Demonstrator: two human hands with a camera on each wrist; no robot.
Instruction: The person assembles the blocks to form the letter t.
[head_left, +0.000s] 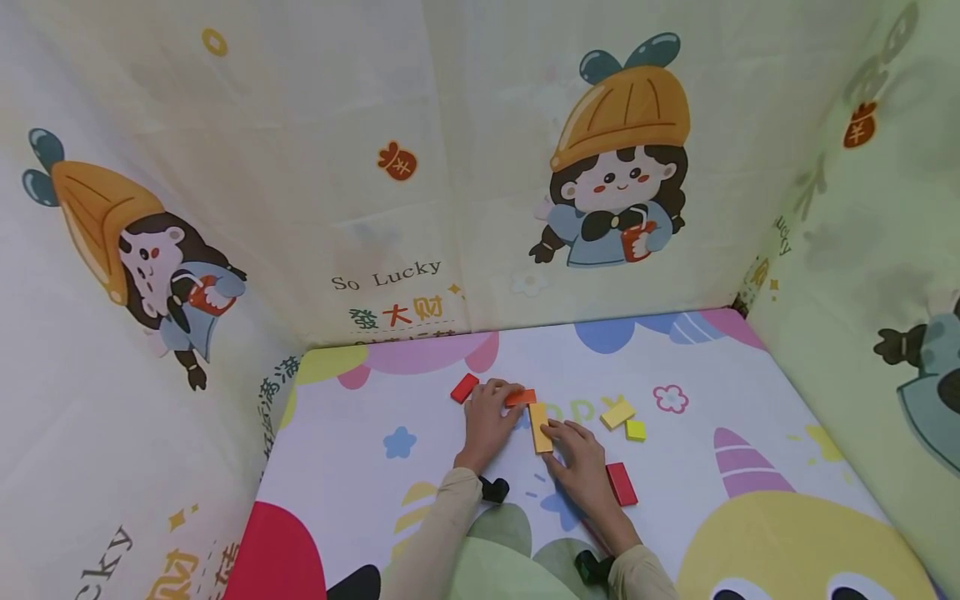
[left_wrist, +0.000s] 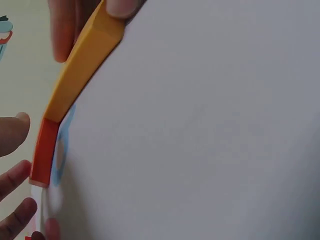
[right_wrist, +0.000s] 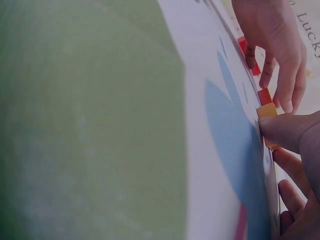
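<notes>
My right hand point(head_left: 583, 462) pinches a long yellow-orange block point(head_left: 540, 427) between thumb and fingers. That block's far end meets a shorter orange-red block point(head_left: 528, 397) at an angle, and the pair touch in the left wrist view. At the orange-red block, my left hand point(head_left: 487, 423) has its thumb and fingers about the sides; the fingers partly hide it in the head view. In the left wrist view the orange-red block point(left_wrist: 45, 152) lies beside the left fingertips point(left_wrist: 20, 175). A red block point(head_left: 465, 388) lies just left of my left hand.
To the right lie a pale yellow block point(head_left: 618, 414), a small bright yellow block point(head_left: 635, 430) and a larger red block point(head_left: 622, 484) beside my right hand. The printed tabletop point(head_left: 442, 417) is bounded by cloth walls point(head_left: 480, 208) at the back and sides.
</notes>
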